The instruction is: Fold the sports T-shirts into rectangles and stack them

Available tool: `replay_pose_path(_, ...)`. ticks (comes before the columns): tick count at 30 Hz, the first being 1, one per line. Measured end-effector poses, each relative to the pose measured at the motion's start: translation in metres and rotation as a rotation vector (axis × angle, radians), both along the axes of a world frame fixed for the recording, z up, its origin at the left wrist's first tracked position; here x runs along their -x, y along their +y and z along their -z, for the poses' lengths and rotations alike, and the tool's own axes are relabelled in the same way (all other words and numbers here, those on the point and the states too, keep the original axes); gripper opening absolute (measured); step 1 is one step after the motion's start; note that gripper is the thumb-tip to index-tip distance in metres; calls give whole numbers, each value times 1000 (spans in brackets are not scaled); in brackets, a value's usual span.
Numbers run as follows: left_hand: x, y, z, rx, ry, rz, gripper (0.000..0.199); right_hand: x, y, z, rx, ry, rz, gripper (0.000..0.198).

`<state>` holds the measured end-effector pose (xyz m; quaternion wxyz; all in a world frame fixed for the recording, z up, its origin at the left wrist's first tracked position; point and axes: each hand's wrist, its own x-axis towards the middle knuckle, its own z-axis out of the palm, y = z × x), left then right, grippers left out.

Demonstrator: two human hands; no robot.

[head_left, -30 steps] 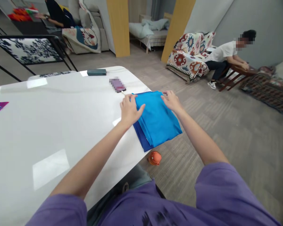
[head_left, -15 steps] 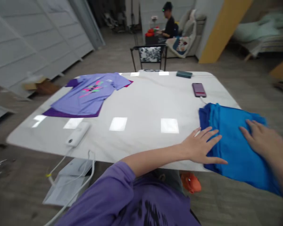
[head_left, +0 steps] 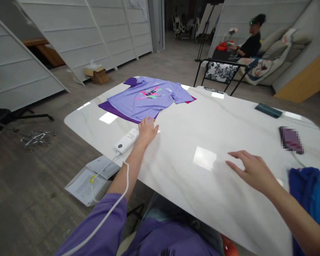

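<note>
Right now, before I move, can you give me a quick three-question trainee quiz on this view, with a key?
1. True or false: the right hand is holding the lavender shirt.
2. Which of these is nearest the left hand: a) cardboard box, b) white corded device, c) phone?
3. Fill in: the cloth showing from under the lavender shirt's near edge is ___.

Key: 1. False, it holds nothing. 2. b. 3. Purple.

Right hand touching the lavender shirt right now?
Apart. The head view shows a wide stretch of white tabletop between the right hand and the lavender shirt.
</note>
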<state>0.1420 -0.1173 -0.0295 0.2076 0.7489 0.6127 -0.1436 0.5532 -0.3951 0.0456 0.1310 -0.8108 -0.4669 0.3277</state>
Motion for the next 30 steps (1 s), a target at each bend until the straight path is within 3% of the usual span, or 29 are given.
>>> replay_pose_path(2,7,-1,15,-11,-9,-21,33,27,55,44,71,84,-261,43)
replay_pose_path(5,13,-4,32,4,-42,-41,34,62,141,118,93,127,-421,44)
replay_pose_path(10,26,1,46,-95,-45,-86,42,110,279,243,28,162,-434,47)
replay_pose_path(14,33,5,52,-118,-21,-45,42,144,352,312,-25,32,-451,52)
replay_pose_path(17,33,5,54,-92,-27,-46,41,159,377,336,13,-26,-457,55)
replay_pose_path(21,30,5,51,-86,-70,-70,37,158,382,342,31,-74,-453,57)
replay_pose_path(26,29,8,44,-136,-133,-88,34,126,367,333,-26,-62,-356,52)
replay_pose_path(30,28,14,36,-234,-261,-109,36,89,352,313,-58,-63,-269,45)
